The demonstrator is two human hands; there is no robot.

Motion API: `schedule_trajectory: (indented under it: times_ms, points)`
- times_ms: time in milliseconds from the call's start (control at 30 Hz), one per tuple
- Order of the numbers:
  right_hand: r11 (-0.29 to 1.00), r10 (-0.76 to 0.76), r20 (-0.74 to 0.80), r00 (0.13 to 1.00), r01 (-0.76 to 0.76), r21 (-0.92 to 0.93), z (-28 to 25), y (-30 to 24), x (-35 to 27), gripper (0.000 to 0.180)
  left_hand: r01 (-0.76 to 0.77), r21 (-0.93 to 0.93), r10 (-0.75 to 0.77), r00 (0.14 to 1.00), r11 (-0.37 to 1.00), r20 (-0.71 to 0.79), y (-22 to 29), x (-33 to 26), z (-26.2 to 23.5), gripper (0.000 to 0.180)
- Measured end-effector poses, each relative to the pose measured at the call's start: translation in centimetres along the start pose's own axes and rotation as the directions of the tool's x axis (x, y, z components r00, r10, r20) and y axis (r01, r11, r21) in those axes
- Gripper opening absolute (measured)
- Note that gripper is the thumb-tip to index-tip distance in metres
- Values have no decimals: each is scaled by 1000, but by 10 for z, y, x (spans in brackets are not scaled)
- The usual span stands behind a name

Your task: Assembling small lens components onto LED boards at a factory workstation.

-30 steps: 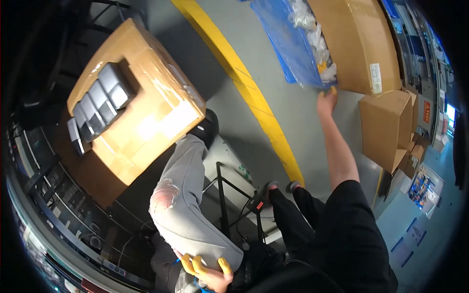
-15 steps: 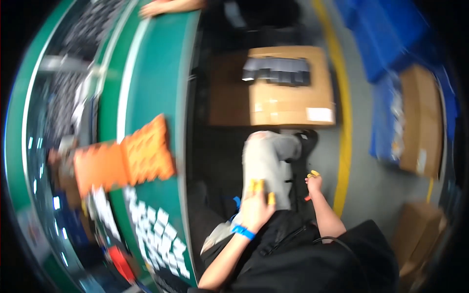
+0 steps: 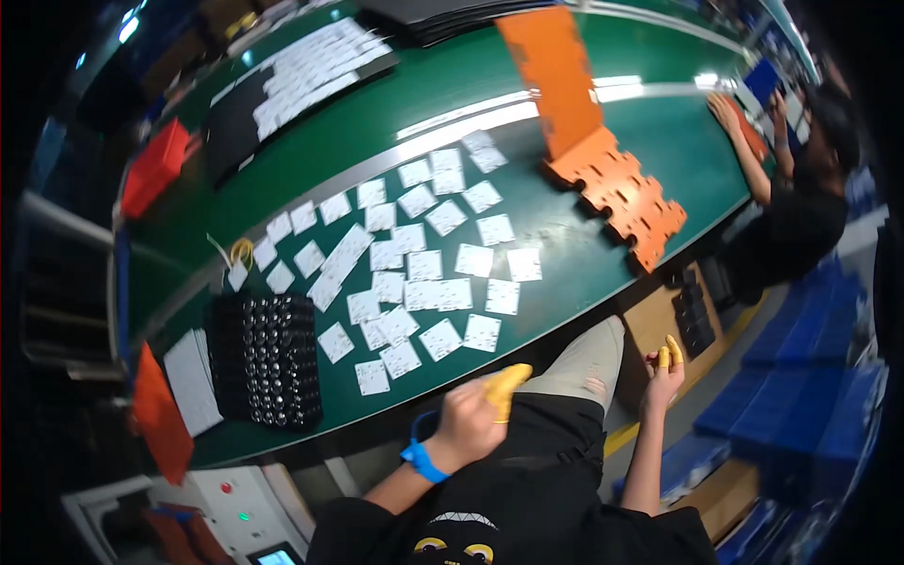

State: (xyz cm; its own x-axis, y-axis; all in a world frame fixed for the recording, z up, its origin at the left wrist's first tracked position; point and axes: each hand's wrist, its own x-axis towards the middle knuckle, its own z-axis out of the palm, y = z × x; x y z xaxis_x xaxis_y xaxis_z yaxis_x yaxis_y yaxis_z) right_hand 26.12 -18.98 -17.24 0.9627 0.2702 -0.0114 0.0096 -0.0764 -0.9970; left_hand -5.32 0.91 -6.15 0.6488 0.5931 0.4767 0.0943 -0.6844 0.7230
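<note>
My left hand [image 3: 476,414], with yellow covers on its fingertips and a blue wrist strap [image 3: 424,461], is above my lap, beside the bench's near edge. Its fingers are curled and nothing shows in them. To its right, over my leg, my right hand [image 3: 665,372] has its yellow-tipped fingers raised and apart; I see nothing in it. Neither hand touches the green bench [image 3: 556,282]. Many small white squares with dark marks [image 3: 424,266] lie scattered on the bench. Left of them stands a black block with rows of shiny round parts [image 3: 273,363].
Orange notched panels [image 3: 617,184] lie across the bench at right. At left are a red bin [image 3: 155,168], an orange panel [image 3: 163,414] and white sheets [image 3: 193,377]. A person [image 3: 800,202] works at the far right, beside a cardboard box [image 3: 659,315]. Blue crates [image 3: 800,377] fill the right.
My view has swung left, bringing the bench with the white squares before me. My left hand has lifted off my leg and its fingers have curled. My right hand has come up.
</note>
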Motion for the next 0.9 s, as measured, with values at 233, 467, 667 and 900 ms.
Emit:
schedule_trajectory:
  times_ms: [233,467,667,900]
  points:
    - [703,-459,539,706,660,-265,197,-92,-14,30,237,323,-89,907,916,-412,-55,-56,-97,21]
    - [617,-386,587,712,672,-410,246,-80,16,24,296,481,-182,946,825,-270,-62,-52,-91,35]
    - [504,-468,617,633,764,-402,249,-79,19,20,332,556,-322,939,762,-119,-77,-44,-78,46]
    - [591,-409,613,676,708,-386,252,-86,15,18,340,578,-349,932,742,-99,-76,-29,-73,38]
